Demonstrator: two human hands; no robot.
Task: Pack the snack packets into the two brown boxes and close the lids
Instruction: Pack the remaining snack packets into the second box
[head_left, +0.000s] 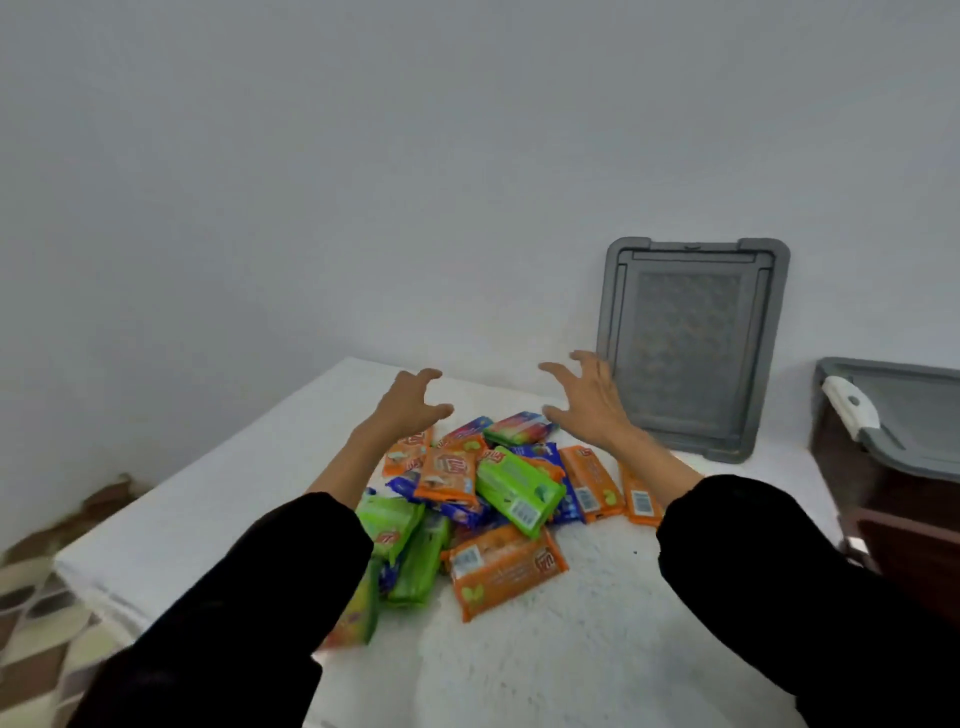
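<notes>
Both your left hand (410, 400) and right hand (587, 400) hover over the snack packets (483, 499), fingers (558, 373) spread, empty; likely gathering; next, close on a bundle.

- The snack packets (483, 499) heaped mid-tabletop are thin plastic film, and they're glossy, with light catching on the orange, green and blue wrappers.
- The white covering (545, 649) across the tabletop looks like fluffy cloth, matt, with a nubbly pile.
- The leaning lid (691, 348) at the tabletop's far right corner is grey hard plastic, matt, smooth on the rim and finely patterned in its middle panel.
- Off the right edge, the brown box (893, 499) shows dark, slightly shiny plastic.
- Its grey top (914, 410) is matt plastic, and the white clip (852, 402) is smooth plastic.
- Both sleeves (249, 597) are black matt cloth.
- The wall (363, 182) is smooth and matt.
</notes>
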